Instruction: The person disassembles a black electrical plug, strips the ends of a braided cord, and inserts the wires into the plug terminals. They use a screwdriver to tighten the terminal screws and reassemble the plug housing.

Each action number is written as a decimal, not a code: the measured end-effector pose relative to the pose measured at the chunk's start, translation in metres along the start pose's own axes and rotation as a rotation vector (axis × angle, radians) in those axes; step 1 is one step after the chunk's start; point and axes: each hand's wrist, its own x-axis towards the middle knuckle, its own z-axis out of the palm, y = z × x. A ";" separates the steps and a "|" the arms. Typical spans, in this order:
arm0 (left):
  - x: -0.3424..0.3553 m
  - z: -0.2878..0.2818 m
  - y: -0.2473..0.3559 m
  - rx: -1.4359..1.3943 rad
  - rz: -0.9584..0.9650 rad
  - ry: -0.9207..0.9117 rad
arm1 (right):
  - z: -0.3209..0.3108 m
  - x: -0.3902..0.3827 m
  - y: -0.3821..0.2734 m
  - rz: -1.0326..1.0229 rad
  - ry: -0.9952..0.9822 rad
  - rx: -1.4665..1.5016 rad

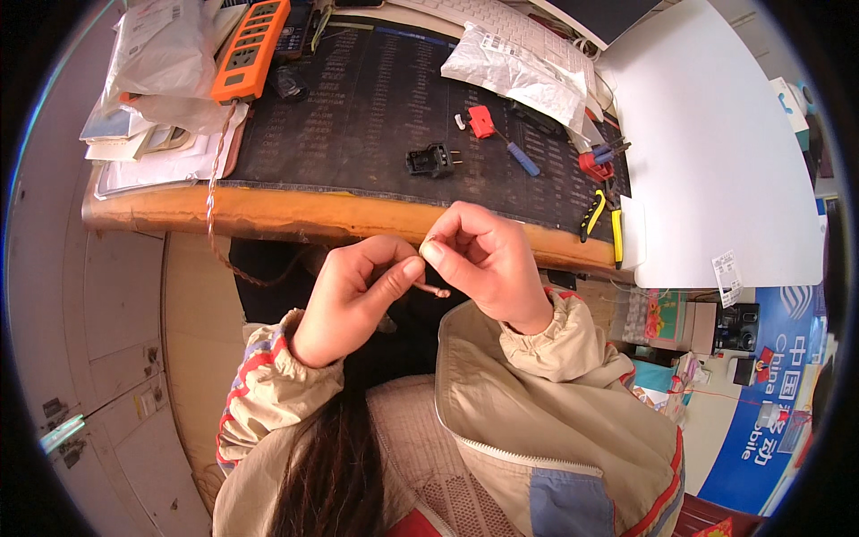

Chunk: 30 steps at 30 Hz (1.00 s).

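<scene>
A thin brownish wire end [438,291] pokes out just below the fingertips, between the two hands. The left hand [362,288] pinches the wire between thumb and forefinger; the right hand [479,259] has thumb and fingers pressed together close beside, but what they grip is too small to tell. Left of the hands, a twisted cord [212,201] drops over the front edge of the worktop [277,209] from an orange power strip [251,52]. Straight beyond the hands lies a black plug [428,161]. Farther off, to the right, are a red plastic piece [480,122] and a blue-handled screwdriver [523,159]. Well right of the hands, yellow-handled pliers [616,228] overhang the edge.
</scene>
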 end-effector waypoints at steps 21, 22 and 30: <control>0.087 -0.032 0.017 0.899 0.514 0.118 | -0.072 0.067 0.005 -0.383 0.031 -1.030; 0.093 -0.033 0.014 0.953 0.479 0.075 | -0.072 0.068 0.006 -0.353 0.020 -1.018; 0.117 -0.031 -0.003 0.899 0.444 0.009 | -0.080 0.072 0.006 -0.269 -0.024 -0.871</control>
